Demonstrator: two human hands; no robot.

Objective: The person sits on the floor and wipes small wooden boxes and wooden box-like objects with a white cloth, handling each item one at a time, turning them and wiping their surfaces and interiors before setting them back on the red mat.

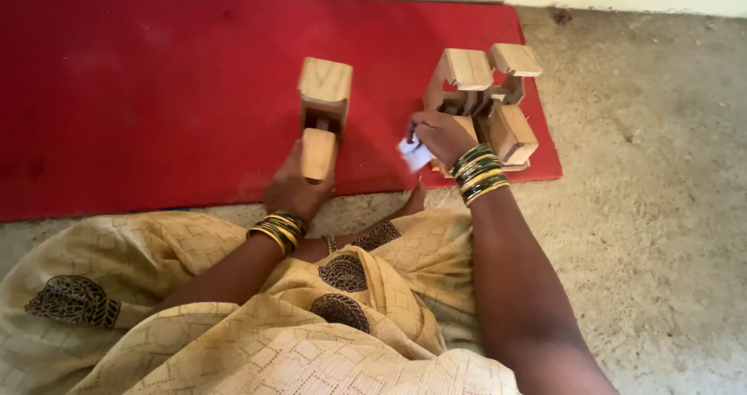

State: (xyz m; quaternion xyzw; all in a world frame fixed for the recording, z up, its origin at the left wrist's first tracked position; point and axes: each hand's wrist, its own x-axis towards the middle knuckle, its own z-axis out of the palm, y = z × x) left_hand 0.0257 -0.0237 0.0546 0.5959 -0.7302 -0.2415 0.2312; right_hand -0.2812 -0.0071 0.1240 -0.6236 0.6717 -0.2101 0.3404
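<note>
- Head view: my left hand (294, 189) is clamped on a wooden block assembly (321, 115) at 12 o'clock on the red mat (140, 91).
- My right hand (442, 136) pinches a white paper scrap (415, 154), touching the block cluster (486, 103) at 1 o'clock.
- Risk: a nudge from my right wrist could topple the cluster.

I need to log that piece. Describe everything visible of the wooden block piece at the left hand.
The wooden block piece looks like pale, unpainted wood: two squarish blocks joined by a darker recessed middle. It lies on the red mat, running away from the person. The left hand grips its near block from below. It lies apart from the other wooden assembly.
</note>
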